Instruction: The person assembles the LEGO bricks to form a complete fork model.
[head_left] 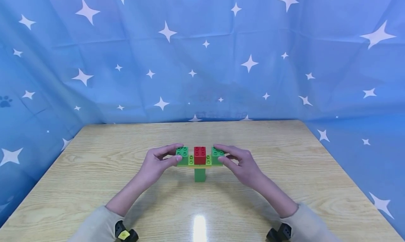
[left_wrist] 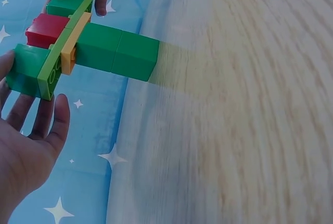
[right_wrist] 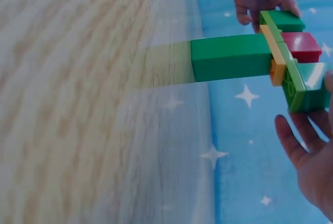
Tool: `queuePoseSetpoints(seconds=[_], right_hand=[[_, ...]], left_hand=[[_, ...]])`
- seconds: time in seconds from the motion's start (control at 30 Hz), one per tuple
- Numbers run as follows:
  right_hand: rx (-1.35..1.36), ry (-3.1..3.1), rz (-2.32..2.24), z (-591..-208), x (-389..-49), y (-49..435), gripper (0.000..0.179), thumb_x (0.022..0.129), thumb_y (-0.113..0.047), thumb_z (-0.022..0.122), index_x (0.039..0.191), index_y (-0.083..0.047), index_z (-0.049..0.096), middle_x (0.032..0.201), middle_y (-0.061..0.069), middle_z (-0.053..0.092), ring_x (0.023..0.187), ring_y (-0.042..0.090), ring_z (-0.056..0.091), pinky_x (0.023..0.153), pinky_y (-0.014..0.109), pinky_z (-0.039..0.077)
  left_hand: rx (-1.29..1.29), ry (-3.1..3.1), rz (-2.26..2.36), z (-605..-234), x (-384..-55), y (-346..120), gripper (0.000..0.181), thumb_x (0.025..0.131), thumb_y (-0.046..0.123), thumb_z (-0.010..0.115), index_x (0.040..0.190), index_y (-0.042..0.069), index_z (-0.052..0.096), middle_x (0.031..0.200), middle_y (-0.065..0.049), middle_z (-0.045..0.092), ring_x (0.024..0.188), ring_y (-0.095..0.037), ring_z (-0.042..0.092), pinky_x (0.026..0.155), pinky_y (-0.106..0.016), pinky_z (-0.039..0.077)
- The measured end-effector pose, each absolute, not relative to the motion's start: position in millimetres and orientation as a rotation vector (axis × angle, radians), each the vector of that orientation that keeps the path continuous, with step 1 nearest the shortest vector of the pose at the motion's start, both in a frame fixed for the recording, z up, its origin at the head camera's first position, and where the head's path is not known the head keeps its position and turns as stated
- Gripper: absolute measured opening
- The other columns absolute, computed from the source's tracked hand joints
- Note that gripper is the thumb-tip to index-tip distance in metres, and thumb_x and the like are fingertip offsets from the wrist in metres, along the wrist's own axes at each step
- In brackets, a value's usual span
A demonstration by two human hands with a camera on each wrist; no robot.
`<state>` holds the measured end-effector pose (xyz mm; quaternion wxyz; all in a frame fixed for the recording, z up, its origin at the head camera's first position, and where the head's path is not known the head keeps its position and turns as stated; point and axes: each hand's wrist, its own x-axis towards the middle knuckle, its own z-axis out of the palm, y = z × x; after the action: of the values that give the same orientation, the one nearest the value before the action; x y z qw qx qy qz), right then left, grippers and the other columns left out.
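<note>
A T-shaped build of toy bricks stands on the wooden table. Its stem (head_left: 199, 175) is two stacked green bricks, topped by an orange-yellow plate (left_wrist: 69, 59) and a wider lime-green layer (right_wrist: 294, 84). On that layer sit a left green brick (head_left: 182, 160), a red brick (head_left: 199, 155) in the middle and a right green brick (head_left: 217, 160), with gaps between them. My left hand (head_left: 154, 165) holds the left green brick at its outer end between thumb and fingers. Mirroring it, my right hand (head_left: 248, 166) grips the right green brick the same way.
The light wood table (head_left: 95, 157) reaches back to a blue curtain (head_left: 202, 76) with white stars, which also hangs along both sides. Each wrist carries a small black camera, the left one (head_left: 124, 234) with a yellow mark.
</note>
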<state>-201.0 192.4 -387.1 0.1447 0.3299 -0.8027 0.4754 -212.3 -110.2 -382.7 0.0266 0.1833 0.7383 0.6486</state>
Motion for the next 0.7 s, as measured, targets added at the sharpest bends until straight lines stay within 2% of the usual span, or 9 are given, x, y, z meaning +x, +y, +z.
queuePoseSetpoints(seconds=[0.37,0.53,0.7], right_hand=[[0.960,-2.296,1.353,-389.7,-201.1,193.4,0.039,0.098,0.002,0.065,0.137,-0.002,0.064,0.126,0.012,0.070,0.102,0.020,0.070,0.084,0.038,0.060],[0.936,-2.339,1.372,-386.5,-201.0,192.2,0.038,0.099,0.000,0.065,0.137,-0.002,0.064,0.127,0.013,0.070,0.102,0.025,0.070,0.083,0.041,0.061],[0.875,-2.423,1.439,-382.4,-199.1,192.5,0.039,0.100,-0.005,0.065,0.139,-0.004,0.063,0.130,0.013,0.068,0.103,0.028,0.069,0.083,0.034,0.060]], left_hand=[[0.587,2.268,2.029,-384.3,-211.6,-107.9,0.038,0.095,0.006,0.073,0.131,-0.002,0.068,0.111,-0.017,0.068,0.102,-0.020,0.065,0.082,-0.031,0.060],[0.562,2.293,1.988,-382.6,-210.7,-111.3,0.039,0.095,0.009,0.074,0.133,0.000,0.067,0.114,-0.017,0.069,0.107,-0.027,0.064,0.084,-0.030,0.059],[0.522,2.361,1.877,-377.5,-210.0,-115.6,0.042,0.095,0.014,0.076,0.135,0.006,0.068,0.118,-0.014,0.070,0.111,-0.034,0.064,0.086,-0.028,0.058]])
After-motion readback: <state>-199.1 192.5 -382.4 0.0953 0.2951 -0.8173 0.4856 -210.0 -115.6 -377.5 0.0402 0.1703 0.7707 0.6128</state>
